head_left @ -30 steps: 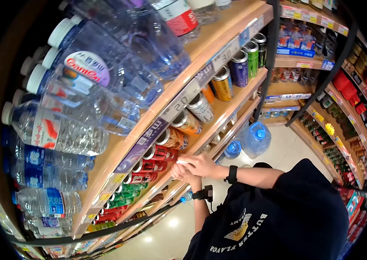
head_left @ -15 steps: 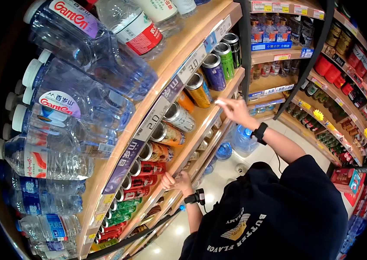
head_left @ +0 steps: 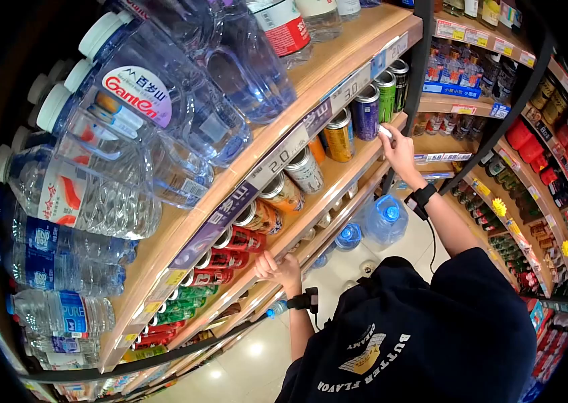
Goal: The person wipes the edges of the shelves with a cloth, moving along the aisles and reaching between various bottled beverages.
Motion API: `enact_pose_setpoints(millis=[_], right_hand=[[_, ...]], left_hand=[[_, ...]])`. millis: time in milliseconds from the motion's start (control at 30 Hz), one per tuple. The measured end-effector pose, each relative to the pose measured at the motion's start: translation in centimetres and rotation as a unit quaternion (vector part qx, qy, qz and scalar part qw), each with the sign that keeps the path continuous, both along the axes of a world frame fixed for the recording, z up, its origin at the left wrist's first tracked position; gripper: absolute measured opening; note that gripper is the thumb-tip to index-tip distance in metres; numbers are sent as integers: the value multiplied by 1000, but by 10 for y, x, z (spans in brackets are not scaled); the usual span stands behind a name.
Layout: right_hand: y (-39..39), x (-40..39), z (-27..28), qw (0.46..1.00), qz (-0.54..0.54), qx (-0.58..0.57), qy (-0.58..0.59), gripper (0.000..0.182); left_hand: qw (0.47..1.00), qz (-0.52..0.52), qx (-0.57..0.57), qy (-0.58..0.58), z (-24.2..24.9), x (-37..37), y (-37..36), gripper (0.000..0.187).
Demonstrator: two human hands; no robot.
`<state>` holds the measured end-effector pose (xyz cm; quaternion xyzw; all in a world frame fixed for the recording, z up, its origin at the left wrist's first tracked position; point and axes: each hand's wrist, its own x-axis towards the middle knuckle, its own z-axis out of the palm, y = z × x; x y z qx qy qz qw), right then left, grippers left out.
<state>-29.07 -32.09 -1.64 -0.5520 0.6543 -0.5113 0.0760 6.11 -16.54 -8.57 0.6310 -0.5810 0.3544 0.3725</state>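
Observation:
My right hand (head_left: 401, 156) is closed on a small white object (head_left: 385, 132), perhaps a folded cloth or tissue; its exact kind is hard to make out. It is at the front edge of the can shelf, just in front of a purple can (head_left: 366, 113) and a green can (head_left: 385, 96). Lower down, my left hand (head_left: 280, 270) has its fingers curled over the wooden shelf edge (head_left: 327, 195). Red cans (head_left: 240, 239) lie nearest to it. Between the hands are a white patterned can (head_left: 305, 170) and a gold can (head_left: 339, 136).
Large water bottles (head_left: 129, 101) crowd the upper shelf, above a price strip (head_left: 284, 154). Blue-capped water jugs (head_left: 386, 220) stand on the tiled floor (head_left: 257, 352). Further shelves with bottles and cans (head_left: 455, 74) curve round the right side. A black cable (head_left: 433, 245) hangs from my right wrist.
My right hand has moved along the shelf edge, from near the gold can to the purple and green cans, still with the white object. My left hand stays on the edge. The view has shifted.

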Motion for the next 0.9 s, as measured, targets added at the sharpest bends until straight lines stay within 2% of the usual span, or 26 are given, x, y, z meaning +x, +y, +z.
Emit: enact_pose_setpoints(millis=[33, 133, 233, 433, 500, 567, 700, 900], right_hand=[[0, 1, -1, 1000, -8, 17, -1, 24], [4, 8, -2, 999, -14, -33, 4, 26], [13, 16, 4, 1000, -17, -17, 9, 26], [18, 31, -19, 997, -6, -36, 72, 25], [33, 46, 2, 994, -20, 60, 85, 25], [41, 51, 10, 1000, 27, 0, 1, 26], [39, 47, 4, 997, 37, -52, 36, 24], [21, 8, 7, 996, 5, -12, 92, 23]], left_hand=[[1000, 1, 3, 3, -1, -3, 1, 63], [1000, 0, -2, 8, -2, -5, 0, 63], [1000, 3, -4, 2, -3, -3, 0, 64], [1000, -8, -9, 9, -4, -3, 0, 66], [1000, -15, -16, 2, -4, -2, -1, 66], [1000, -24, -11, 4, 0, -7, 1, 64], [999, -32, -20, 0, 6, -6, 1, 62], [999, -36, -22, -8, 3, -4, 0, 67]])
